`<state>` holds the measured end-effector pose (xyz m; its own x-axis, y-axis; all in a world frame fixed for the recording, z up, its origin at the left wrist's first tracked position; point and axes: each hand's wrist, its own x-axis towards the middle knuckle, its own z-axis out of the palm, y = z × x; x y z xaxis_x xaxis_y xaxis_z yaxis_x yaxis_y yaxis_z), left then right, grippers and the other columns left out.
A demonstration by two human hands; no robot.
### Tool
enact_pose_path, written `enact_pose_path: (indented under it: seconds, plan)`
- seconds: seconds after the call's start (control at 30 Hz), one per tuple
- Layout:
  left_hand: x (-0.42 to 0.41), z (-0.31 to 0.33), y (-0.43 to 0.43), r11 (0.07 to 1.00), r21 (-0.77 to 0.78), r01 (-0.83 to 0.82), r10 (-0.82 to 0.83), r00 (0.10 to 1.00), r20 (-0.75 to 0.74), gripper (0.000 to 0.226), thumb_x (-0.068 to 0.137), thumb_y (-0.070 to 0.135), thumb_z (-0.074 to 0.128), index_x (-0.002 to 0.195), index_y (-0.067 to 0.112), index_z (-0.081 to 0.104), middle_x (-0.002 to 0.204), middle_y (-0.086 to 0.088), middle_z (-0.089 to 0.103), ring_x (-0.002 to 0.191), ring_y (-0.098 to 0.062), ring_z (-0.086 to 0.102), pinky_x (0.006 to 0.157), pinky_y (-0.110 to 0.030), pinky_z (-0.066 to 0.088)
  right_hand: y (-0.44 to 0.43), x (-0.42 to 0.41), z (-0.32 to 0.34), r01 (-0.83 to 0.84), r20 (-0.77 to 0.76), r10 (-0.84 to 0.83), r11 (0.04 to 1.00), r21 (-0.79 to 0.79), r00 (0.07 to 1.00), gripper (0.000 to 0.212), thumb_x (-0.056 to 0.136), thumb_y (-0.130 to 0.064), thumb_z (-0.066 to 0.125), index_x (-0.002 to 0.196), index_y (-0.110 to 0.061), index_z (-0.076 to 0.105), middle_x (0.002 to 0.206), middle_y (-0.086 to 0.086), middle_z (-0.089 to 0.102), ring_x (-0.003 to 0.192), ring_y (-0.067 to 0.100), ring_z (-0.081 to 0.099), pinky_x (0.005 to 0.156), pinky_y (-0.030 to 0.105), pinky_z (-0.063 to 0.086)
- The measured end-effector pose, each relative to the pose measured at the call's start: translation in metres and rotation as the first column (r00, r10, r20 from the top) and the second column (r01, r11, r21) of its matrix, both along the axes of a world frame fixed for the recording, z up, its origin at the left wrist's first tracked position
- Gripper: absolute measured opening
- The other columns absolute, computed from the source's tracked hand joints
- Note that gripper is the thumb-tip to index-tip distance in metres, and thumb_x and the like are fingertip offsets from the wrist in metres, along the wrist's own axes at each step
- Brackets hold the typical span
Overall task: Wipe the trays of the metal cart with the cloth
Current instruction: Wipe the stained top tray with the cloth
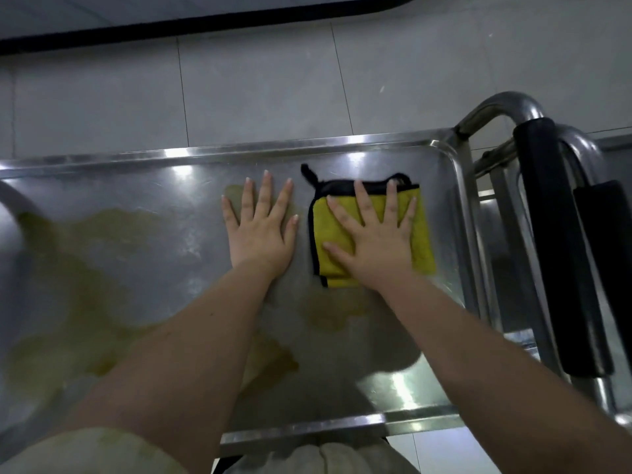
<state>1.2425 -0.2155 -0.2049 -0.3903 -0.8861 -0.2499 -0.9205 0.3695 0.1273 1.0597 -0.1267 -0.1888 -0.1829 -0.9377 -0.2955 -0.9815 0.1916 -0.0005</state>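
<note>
Both forearms reach over the top tray (273,148). My right hand (372,241), grip wide and flat, presses the folded yellow cloth (337,230) near the tray's right end; my left hand (261,230) lies likewise flat on bare metal. Yellowish smears (85,268) cover the left half: wiping barely begun, I judge.

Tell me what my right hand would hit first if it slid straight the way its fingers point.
Likely the raised far rim of the steel tray. The right hand, flat on the folded yellow cloth with black trim, has only bare metal ahead before that.
</note>
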Motion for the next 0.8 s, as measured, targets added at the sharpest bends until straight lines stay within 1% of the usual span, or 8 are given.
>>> enact_pose_path:
  seconds: [0.13,0.23,0.33,0.43,0.53,0.6,0.7,0.8]
  plan:
    - [0.001,-0.002,-0.001,1.0,-0.006,-0.005,0.005,1.0,-0.021,0.058,0.101,0.053,0.014,0.154,0.042,-0.008,0.164,0.005,-0.011,0.151,-0.023,-0.012,0.117,-0.059,-0.009,0.091,0.038,0.003,-0.012,0.062,0.013,1.0,-0.012,0.998,0.075,0.088,-0.08,0.022,0.153,-0.049,0.002,0.165,0.005,0.003,0.145,0.051,-0.009,0.108,0.075,0.006]
    - [0.002,-0.004,0.0,1.0,-0.02,-0.002,0.001,0.999,-0.04,0.058,0.101,0.052,0.015,0.155,0.041,-0.005,0.165,0.005,-0.009,0.151,-0.024,-0.011,0.117,-0.059,-0.009,0.125,0.049,0.005,-0.031,0.071,0.03,0.999,0.008,0.997,0.076,0.088,-0.08,0.025,0.154,-0.047,0.006,0.165,0.005,0.007,0.146,0.051,-0.005,0.108,0.075,0.007]
    - [0.002,-0.004,0.001,1.0,-0.031,0.001,-0.002,0.999,-0.037,0.058,0.101,0.052,0.015,0.155,0.04,-0.003,0.165,0.004,-0.007,0.151,-0.025,-0.009,0.117,-0.06,-0.008,0.094,0.031,0.004,-0.012,0.033,0.012,1.0,-0.002,0.999,0.076,0.086,-0.082,0.02,0.152,-0.051,-0.001,0.165,0.001,0.005,0.145,0.05,-0.01,0.109,0.074,0.001]
    - [0.003,-0.003,0.0,1.0,-0.03,0.006,-0.007,1.0,-0.031,0.058,0.101,0.053,0.015,0.155,0.04,-0.003,0.165,0.004,-0.007,0.151,-0.025,-0.008,0.117,-0.06,-0.008,0.017,0.0,-0.002,0.083,0.016,-0.083,0.996,-0.015,0.996,0.074,0.083,-0.083,0.01,0.148,-0.055,-0.013,0.165,-0.004,-0.008,0.144,0.048,-0.018,0.109,0.073,-0.007]
    - [0.004,-0.002,0.0,1.0,-0.027,0.01,-0.01,1.0,-0.024,0.059,0.1,0.056,0.014,0.155,0.041,-0.003,0.165,0.004,-0.008,0.151,-0.026,-0.009,0.116,-0.06,-0.008,-0.057,-0.031,-0.004,0.13,0.026,-0.129,0.99,-0.06,0.991,0.075,0.083,-0.084,0.013,0.149,-0.055,-0.007,0.165,-0.007,-0.007,0.145,0.047,-0.016,0.109,0.073,-0.007]
    - [0.004,-0.003,-0.001,1.0,-0.016,0.024,-0.024,1.0,-0.008,0.059,0.099,0.059,0.011,0.153,0.045,-0.005,0.165,0.004,-0.011,0.151,-0.026,-0.011,0.115,-0.062,-0.009,-0.089,-0.046,-0.004,0.125,0.025,-0.124,0.99,-0.062,0.992,0.076,0.082,-0.085,0.012,0.149,-0.055,-0.008,0.165,-0.008,-0.01,0.145,0.048,-0.017,0.109,0.073,-0.007]
    - [0.005,-0.004,-0.001,1.0,-0.004,0.021,-0.021,1.0,0.004,0.059,0.097,0.062,0.009,0.152,0.048,-0.007,0.164,0.006,-0.013,0.15,-0.025,-0.013,0.115,-0.062,-0.011,-0.098,-0.049,-0.005,0.116,0.0,-0.117,0.991,-0.063,0.993,0.077,0.082,-0.085,0.009,0.149,-0.053,-0.011,0.164,-0.006,-0.012,0.144,0.048,-0.019,0.108,0.074,-0.008]
    - [0.003,-0.004,0.001,1.0,-0.009,0.0,0.0,1.0,-0.002,0.059,0.097,0.062,0.009,0.152,0.049,-0.007,0.164,0.007,-0.013,0.151,-0.024,-0.012,0.115,-0.062,-0.008,-0.063,-0.032,-0.006,0.099,0.013,-0.099,0.994,-0.055,0.995,0.076,0.082,-0.084,0.009,0.15,-0.053,-0.009,0.165,-0.006,-0.009,0.144,0.048,-0.017,0.108,0.073,-0.005]
